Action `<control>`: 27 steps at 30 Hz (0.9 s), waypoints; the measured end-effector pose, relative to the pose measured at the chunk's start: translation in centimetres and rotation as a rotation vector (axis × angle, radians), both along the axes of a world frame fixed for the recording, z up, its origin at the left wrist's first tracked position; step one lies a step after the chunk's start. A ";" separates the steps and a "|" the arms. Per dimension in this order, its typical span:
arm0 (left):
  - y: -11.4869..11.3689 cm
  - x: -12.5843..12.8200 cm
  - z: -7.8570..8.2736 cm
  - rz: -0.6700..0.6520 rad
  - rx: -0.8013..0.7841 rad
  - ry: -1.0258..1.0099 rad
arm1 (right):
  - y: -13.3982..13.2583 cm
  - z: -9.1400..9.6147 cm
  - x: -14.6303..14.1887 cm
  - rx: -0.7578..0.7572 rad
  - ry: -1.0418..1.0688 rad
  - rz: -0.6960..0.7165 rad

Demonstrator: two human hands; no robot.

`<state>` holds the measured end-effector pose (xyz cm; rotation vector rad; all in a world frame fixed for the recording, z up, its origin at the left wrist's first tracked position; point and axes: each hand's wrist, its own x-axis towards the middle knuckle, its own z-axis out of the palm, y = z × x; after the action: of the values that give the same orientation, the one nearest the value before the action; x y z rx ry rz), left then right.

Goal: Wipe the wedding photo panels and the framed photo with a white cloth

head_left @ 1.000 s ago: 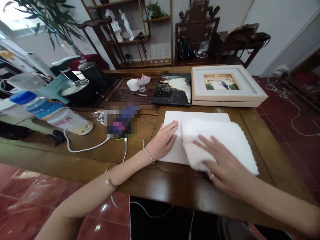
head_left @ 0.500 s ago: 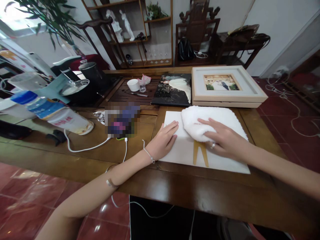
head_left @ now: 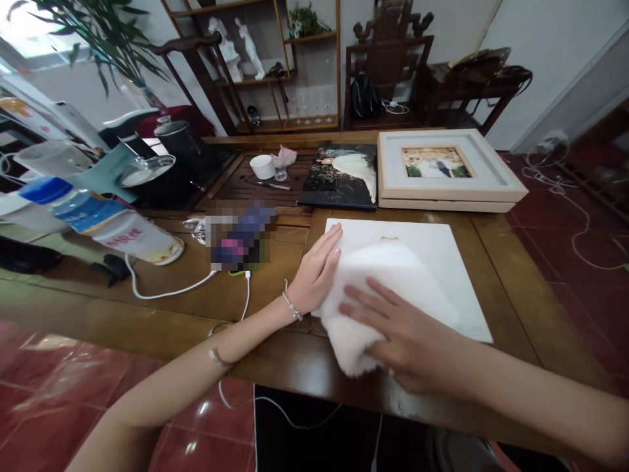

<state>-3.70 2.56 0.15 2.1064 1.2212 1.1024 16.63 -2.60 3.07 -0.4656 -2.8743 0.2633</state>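
A flat white panel point(head_left: 442, 262) lies on the wooden table point(head_left: 511, 288) in front of me. My left hand point(head_left: 314, 275) rests flat on the panel's left edge, fingers together and stretched out. My right hand point(head_left: 403, 334) presses down on a fluffy white cloth point(head_left: 388, 282) at the panel's near left corner, fingers spread over it. The cloth overhangs the panel's near edge onto the table.
Behind the panel lie a pale framed photo point(head_left: 447, 167) and a dark photo print point(head_left: 341, 174). To the left are a blurred phone point(head_left: 240, 236) with white cables point(head_left: 162, 292), a tipped bottle point(head_left: 103, 223), a white cup point(head_left: 262, 166) and kettles point(head_left: 179, 141).
My right hand swept the cloth from the panel's near right up to its far edge, then down to the near left corner. My left hand shifted slightly along the left edge.
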 end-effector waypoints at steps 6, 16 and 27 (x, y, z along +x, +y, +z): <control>0.0 0.0 -0.6 -0.094 -0.029 0.172 | -1.5 3.0 2.7 -0.015 -0.009 -0.011; 0.2 -0.2 -1.1 -0.143 0.005 0.335 | 7.0 3.0 3.2 -0.069 0.034 -0.422; 0.3 -0.2 -0.7 -0.159 0.085 0.322 | 10.9 2.6 -3.0 -0.159 0.058 -0.271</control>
<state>-3.92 2.87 -0.57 2.4694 1.1344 0.7786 13.66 8.25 5.69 -0.8518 -2.7036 0.4515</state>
